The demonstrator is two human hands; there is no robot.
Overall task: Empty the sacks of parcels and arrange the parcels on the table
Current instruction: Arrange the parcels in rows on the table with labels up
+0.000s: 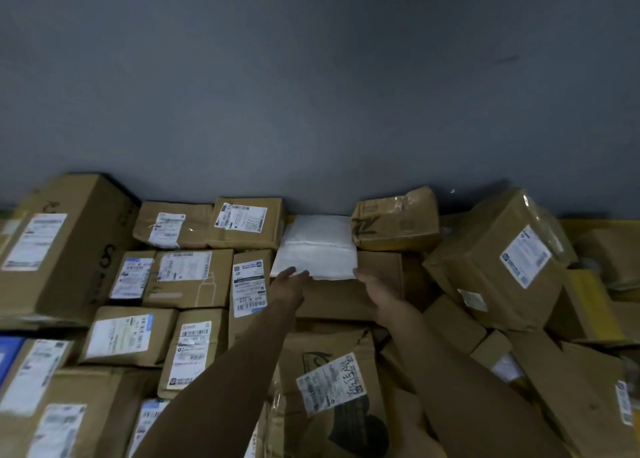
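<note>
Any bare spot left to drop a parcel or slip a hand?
Nearly everything is covered. The only bare patch is a yellow strip by the wall at far right, behind the tilted box. The plain box top between the left hand and right hand could take a stacked parcel. The left rows are packed tight and the right heap is jumbled.

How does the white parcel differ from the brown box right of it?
The white parcel is plain white and soft-looking; the brown box is dented cardboard with black print. The left hand and right hand touch the white parcel; neither touches the brown box. Both lie at the wall.
</note>
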